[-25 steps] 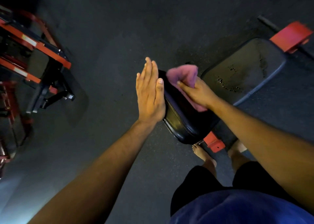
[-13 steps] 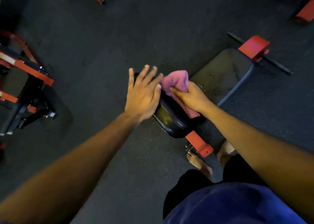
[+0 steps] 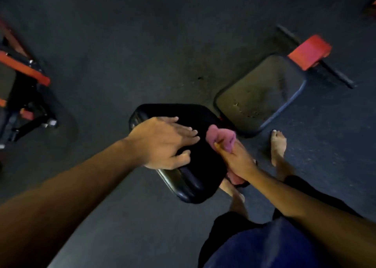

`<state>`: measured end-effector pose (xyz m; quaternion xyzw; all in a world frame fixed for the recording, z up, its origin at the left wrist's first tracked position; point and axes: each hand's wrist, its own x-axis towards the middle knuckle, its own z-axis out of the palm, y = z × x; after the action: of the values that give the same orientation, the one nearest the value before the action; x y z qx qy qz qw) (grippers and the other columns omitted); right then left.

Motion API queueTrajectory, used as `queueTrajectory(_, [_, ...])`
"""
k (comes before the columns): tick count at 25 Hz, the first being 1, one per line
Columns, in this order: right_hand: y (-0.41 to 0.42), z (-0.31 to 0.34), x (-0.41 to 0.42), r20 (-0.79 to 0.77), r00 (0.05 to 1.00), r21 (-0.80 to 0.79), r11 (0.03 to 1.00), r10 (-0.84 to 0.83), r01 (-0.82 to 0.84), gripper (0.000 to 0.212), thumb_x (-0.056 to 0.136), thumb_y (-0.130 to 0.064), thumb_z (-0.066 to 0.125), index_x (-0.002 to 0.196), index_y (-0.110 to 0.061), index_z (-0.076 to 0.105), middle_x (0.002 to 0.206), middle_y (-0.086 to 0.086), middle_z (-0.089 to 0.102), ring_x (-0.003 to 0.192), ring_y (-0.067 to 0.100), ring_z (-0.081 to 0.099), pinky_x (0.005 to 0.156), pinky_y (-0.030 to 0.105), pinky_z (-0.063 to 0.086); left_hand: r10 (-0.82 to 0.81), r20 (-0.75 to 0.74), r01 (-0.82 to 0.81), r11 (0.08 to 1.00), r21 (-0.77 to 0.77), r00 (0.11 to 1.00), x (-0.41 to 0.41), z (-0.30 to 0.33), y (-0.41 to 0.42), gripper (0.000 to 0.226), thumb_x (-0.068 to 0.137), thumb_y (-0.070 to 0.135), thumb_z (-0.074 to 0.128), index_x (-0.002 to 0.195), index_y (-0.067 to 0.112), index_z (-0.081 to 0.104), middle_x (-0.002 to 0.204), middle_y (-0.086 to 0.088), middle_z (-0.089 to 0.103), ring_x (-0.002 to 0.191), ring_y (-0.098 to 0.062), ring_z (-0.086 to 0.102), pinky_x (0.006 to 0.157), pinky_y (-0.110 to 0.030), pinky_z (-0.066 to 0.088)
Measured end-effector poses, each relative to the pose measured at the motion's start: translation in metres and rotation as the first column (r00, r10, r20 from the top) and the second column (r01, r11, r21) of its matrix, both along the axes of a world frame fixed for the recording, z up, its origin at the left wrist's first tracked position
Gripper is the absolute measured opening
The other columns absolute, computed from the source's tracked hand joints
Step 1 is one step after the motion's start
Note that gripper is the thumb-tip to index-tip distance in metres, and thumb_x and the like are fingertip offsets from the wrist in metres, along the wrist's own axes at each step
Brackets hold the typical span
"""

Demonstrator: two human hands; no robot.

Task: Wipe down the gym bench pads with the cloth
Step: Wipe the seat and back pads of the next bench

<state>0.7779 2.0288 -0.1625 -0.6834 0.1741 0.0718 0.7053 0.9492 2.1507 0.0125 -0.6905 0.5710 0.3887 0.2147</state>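
Two pads make up the bench here, and both hands are on the nearer one. That near pad (image 3: 195, 166), black and glossy, stands tilted up toward the camera, its rounded lower edge catching a dull shine. The left hand (image 3: 162, 143) lies flat across the pad's upper left part, fingers straight and spread a little, thumb tucked against the surface below them; it holds nothing. The right hand (image 3: 234, 157) sits at the pad's right edge with its fingers curled round a pink cloth (image 3: 221, 138), which is bunched into a wad that sticks out above the thumb and rests against the pad's upper right corner (a smaller bit of pink shows again below the wrist, though blur makes it hard to say whether that is the same cloth). Just beyond the cloth lies the far pad (image 3: 260, 92), flatter and duller, its top marked with pale specks and scuffs. Past its far end is a red frame piece (image 3: 309, 52) with a dark bar (image 3: 335, 74) running out to the right across the floor. Bare feet stand on the dark floor (image 3: 142, 43), one (image 3: 277, 145) just beside the far pad's near corner, the other partly hidden under the right forearm. At the left edge stands another piece of equipment (image 3: 24, 96) with orange rails and black legs, well apart from the bench.
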Motion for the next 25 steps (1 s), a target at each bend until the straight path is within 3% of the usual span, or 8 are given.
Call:
queueTrajectory(3, [-0.003, -0.069, 0.040, -0.229, 0.973, -0.062, 0.998, -0.035, 0.022, 0.020, 0.099, -0.031, 0.049, 0.087, -0.018, 0.059, 0.090, -0.002, 0.066, 0.084, 0.023, 0.065, 0.074, 0.040, 0.052, 0.021, -0.005, -0.021, 1.000, 0.005, 1.000, -0.002, -0.006, 0.001, 0.084, 0.087, 0.058, 0.010, 0.159, 0.028, 0.042, 0.166, 0.006, 0.038, 0.155, -0.006, 0.028, 0.130, -0.038, 0.016])
queueTrajectory(5, [-0.012, -0.122, 0.041, -0.579, 0.815, 0.058, 0.995, -0.029, 0.076, 0.026, 0.102, -0.041, 0.052, 0.095, -0.019, 0.063, 0.098, 0.006, 0.070, 0.090, 0.025, 0.067, 0.074, 0.036, 0.049, 0.053, 0.001, -0.053, 0.998, 0.016, 0.999, -0.001, -0.008, 0.006, 0.081, 0.089, 0.058, 0.013, 0.158, 0.028, 0.044, 0.165, 0.006, 0.039, 0.154, -0.006, 0.029, 0.130, -0.039, 0.015])
queueTrajectory(7, [-0.021, -0.134, 0.021, -0.697, 0.717, 0.093, 0.989, -0.017, 0.115, 0.022, 0.103, -0.037, 0.057, 0.094, -0.018, 0.065, 0.098, 0.008, 0.068, 0.098, 0.029, 0.068, 0.078, 0.035, 0.049, 0.047, 0.016, -0.047, 0.999, -0.011, 0.999, -0.003, -0.009, 0.007, 0.080, 0.090, 0.058, 0.015, 0.157, 0.028, 0.046, 0.165, 0.005, 0.041, 0.154, -0.007, 0.032, 0.130, -0.040, 0.018])
queueTrajectory(12, [-0.021, -0.087, -0.018, -0.441, 0.895, 0.282, 0.957, 0.066, 0.068, 0.020, 0.102, -0.033, 0.061, 0.116, -0.024, 0.071, 0.111, 0.007, 0.075, 0.106, 0.022, 0.072, 0.086, 0.037, 0.057, 0.036, 0.019, -0.035, 0.998, -0.057, 0.999, 0.001, -0.007, 0.002, 0.078, 0.090, 0.055, 0.018, 0.155, 0.025, 0.050, 0.162, 0.000, 0.045, 0.152, -0.013, 0.038, 0.129, -0.043, 0.022])
queueTrajectory(14, [-0.020, -0.095, 0.007, -0.278, 0.954, 0.193, 0.979, 0.114, -0.061, 0.024, 0.104, -0.026, 0.058, 0.123, -0.014, 0.067, 0.115, 0.009, 0.071, 0.110, 0.023, 0.069, 0.084, 0.026, 0.055, 0.041, -0.011, -0.041, 0.998, -0.037, 0.999, 0.000, -0.010, 0.001, 0.079, 0.090, 0.056, 0.016, 0.157, 0.026, 0.047, 0.164, 0.000, 0.042, 0.154, -0.012, 0.034, 0.129, -0.043, 0.020])
queueTrajectory(21, [-0.026, -0.146, 0.041, -0.690, 0.723, -0.043, 0.994, 0.041, -0.098, 0.054, 0.095, -0.054, 0.053, 0.126, -0.010, 0.058, 0.106, 0.011, 0.067, 0.094, 0.028, 0.067, 0.079, 0.031, 0.053, 0.099, -0.010, -0.099, 0.977, -0.191, 0.995, -0.001, -0.014, 0.009, 0.073, 0.091, 0.054, 0.028, 0.146, 0.020, 0.061, 0.152, -0.003, 0.057, 0.145, -0.016, 0.050, 0.125, -0.045, 0.031])
queueTrajectory(23, [-0.025, -0.121, 0.015, -0.681, 0.728, -0.004, 0.993, 0.085, -0.120, 0.030, 0.104, -0.041, 0.053, 0.113, -0.013, 0.060, 0.095, 0.004, 0.063, 0.079, 0.016, 0.060, 0.060, 0.018, 0.045, 0.092, 0.000, -0.089, 0.968, -0.236, 0.996, 0.001, -0.016, 0.010, 0.072, 0.090, 0.053, 0.030, 0.144, 0.019, 0.063, 0.149, -0.004, 0.060, 0.142, -0.017, 0.053, 0.123, -0.046, 0.034])
queueTrajectory(25, [-0.014, -0.117, 0.015, -0.567, 0.823, -0.057, 0.997, 0.018, -0.061, 0.033, 0.104, -0.041, 0.053, 0.121, -0.014, 0.061, 0.106, 0.003, 0.067, 0.094, 0.017, 0.063, 0.068, 0.020, 0.045, 0.081, 0.008, -0.075, 0.961, -0.266, 0.997, 0.001, -0.017, 0.014, 0.070, 0.091, 0.052, 0.032, 0.140, 0.017, 0.066, 0.146, -0.005, 0.062, 0.139, -0.018, 0.056, 0.121, -0.048, 0.038])
